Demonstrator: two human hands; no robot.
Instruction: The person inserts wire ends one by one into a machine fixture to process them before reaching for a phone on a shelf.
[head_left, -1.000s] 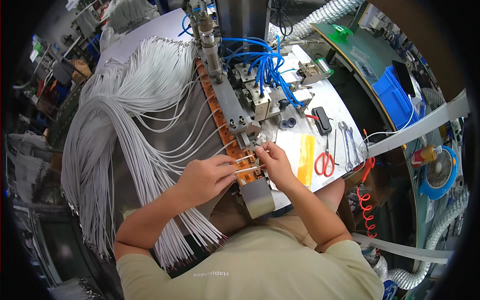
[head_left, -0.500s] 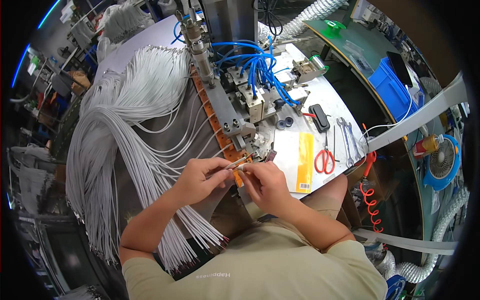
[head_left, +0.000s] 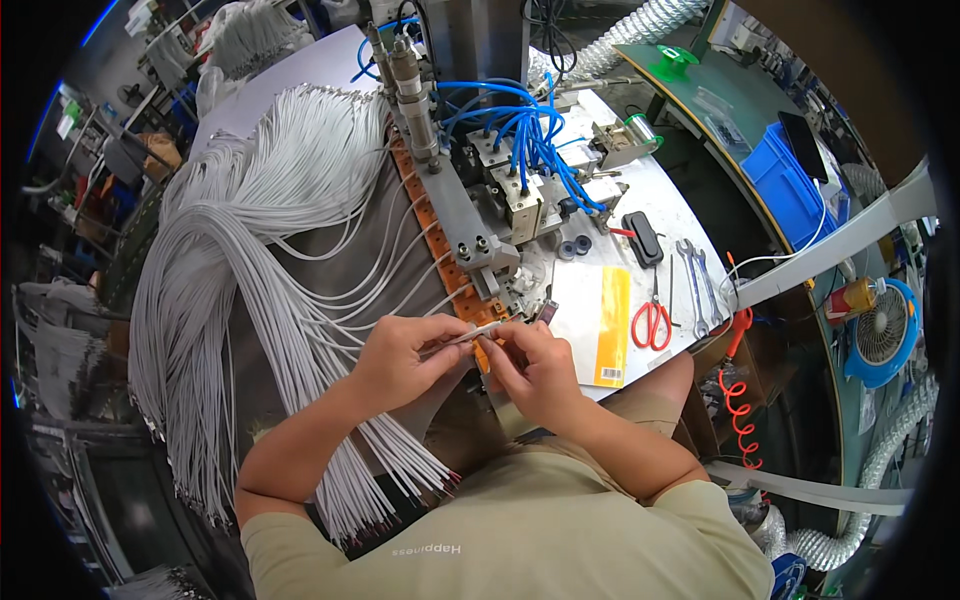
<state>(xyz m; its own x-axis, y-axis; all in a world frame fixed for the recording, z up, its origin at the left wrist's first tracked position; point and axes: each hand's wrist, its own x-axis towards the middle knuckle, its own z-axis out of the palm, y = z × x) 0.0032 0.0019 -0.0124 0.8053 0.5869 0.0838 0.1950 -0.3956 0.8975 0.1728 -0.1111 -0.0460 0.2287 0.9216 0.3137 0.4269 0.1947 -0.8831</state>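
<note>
The person's left hand [head_left: 405,352] and right hand [head_left: 530,365] meet just below the centre of the view, both closed in a fingertip pinch on one thin white wire [head_left: 470,335] that bridges the gap between them. The wire looks light, slim and limp, with a smooth sleeve that could slide between the fingers, so it is best taken close to its end, where the short free length stays straight enough to aim; the tip itself is too small to make out. It lies at about 2 o'clock from the left hand and 10 o'clock from the right hand, touching both, and just beside the lower end of the orange fixture strip [head_left: 450,265], which runs toward 11 o'clock under a grey metal machine [head_left: 470,215] fed by blue air hoses [head_left: 530,130]. At 9 o'clock from the hands a large fan of the same white wires [head_left: 230,260] drapes over the bench [head_left: 660,210] edge, and more ends hang toward 7 o'clock near the left forearm. At 3 o'clock lie a yellow card [head_left: 612,325], red-handled scissors [head_left: 652,322] and two spanners [head_left: 700,285], well apart from the hands
</note>
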